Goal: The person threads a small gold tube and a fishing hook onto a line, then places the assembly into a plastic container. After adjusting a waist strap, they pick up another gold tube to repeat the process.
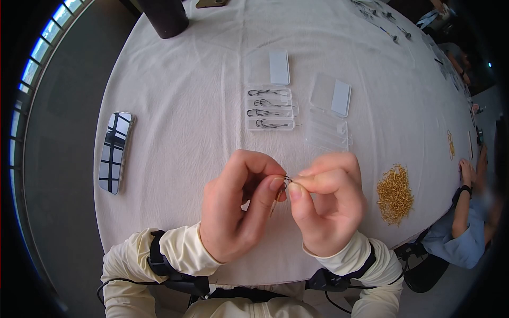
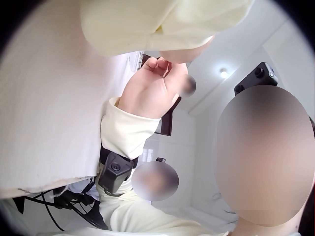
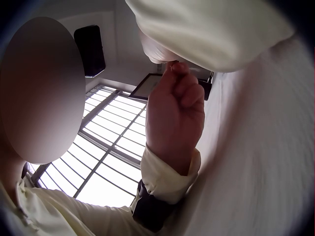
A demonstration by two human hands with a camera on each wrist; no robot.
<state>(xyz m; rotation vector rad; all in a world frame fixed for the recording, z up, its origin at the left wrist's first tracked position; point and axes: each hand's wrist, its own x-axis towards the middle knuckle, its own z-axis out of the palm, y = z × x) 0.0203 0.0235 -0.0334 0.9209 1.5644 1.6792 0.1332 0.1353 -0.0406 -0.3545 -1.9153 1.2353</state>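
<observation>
Over the near part of the table, my left hand (image 1: 233, 206) and right hand (image 1: 333, 204) meet fingertip to fingertip. Between them, thumb and forefinger of each pinch a small dark fish hook (image 1: 287, 179), mostly hidden by the fingers. A thin gold-brown piece (image 1: 273, 208) hangs below the left fingertips. Beyond the hands lies an open clear plastic box (image 1: 270, 127), with black hooks (image 1: 273, 124) in its compartments. Right of it sits a second open clear box (image 1: 327, 130), its lid bearing a white label. In both wrist views, sleeves hide much of the pinching fingers.
A heap of small gold-coloured pieces (image 1: 395, 194) lies right of my right hand. At the left edge rests a phone (image 1: 116, 152); a dark cup (image 1: 165, 18) stands at the far left. Dark stemmed items (image 1: 389, 29) lie far right, and another person's arm (image 1: 463, 209) is at the right edge.
</observation>
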